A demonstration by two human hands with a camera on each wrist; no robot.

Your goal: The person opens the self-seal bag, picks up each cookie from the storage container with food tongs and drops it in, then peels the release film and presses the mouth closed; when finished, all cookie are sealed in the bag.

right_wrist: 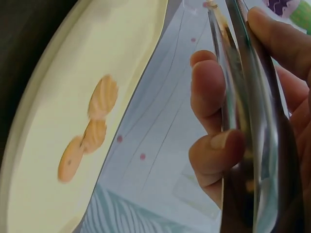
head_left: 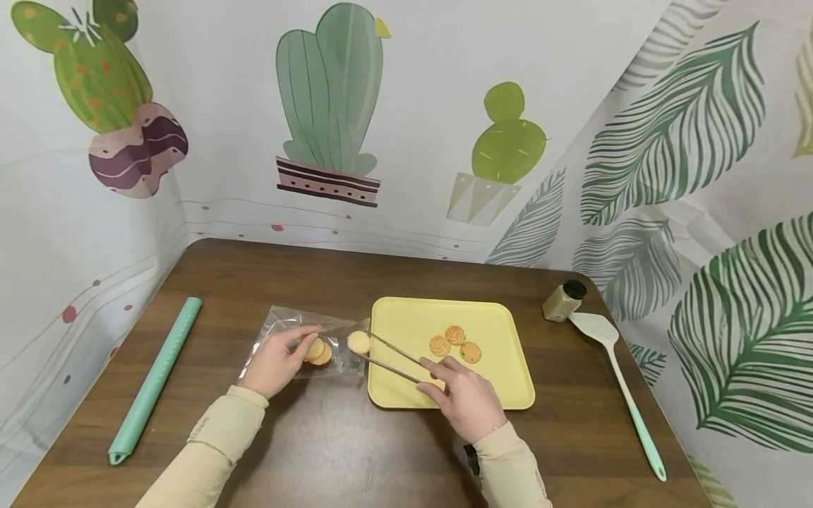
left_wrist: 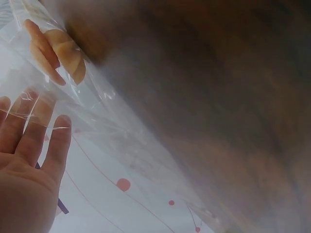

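My right hand (head_left: 470,396) grips metal tongs (head_left: 394,370), with fingers and thumb on either side of the arms. A round pale cookie (head_left: 358,342) sits between the tong tips, at the right end of a clear plastic bag (head_left: 346,361). My left hand (head_left: 276,363) pinches the bag's upper film; in the left wrist view, film crosses its fingers (left_wrist: 58,145). Inside the bag lie cookies (head_left: 320,351), overlapping one another. On the yellow tray (head_left: 394,314) are three cookies close together: two swirled cookies (head_left: 454,335) and a flatter dotted cookie (head_left: 471,352).
A green rolling pin-like stick (head_left: 155,381) lies at the left of the brown table (head_left: 305,275). At the right are a black-lidded jar (head_left: 564,301) and a white spatula (head_left: 612,353) with a green handle end. A patterned cloth backdrop (head_left: 419,106) rises behind the table.
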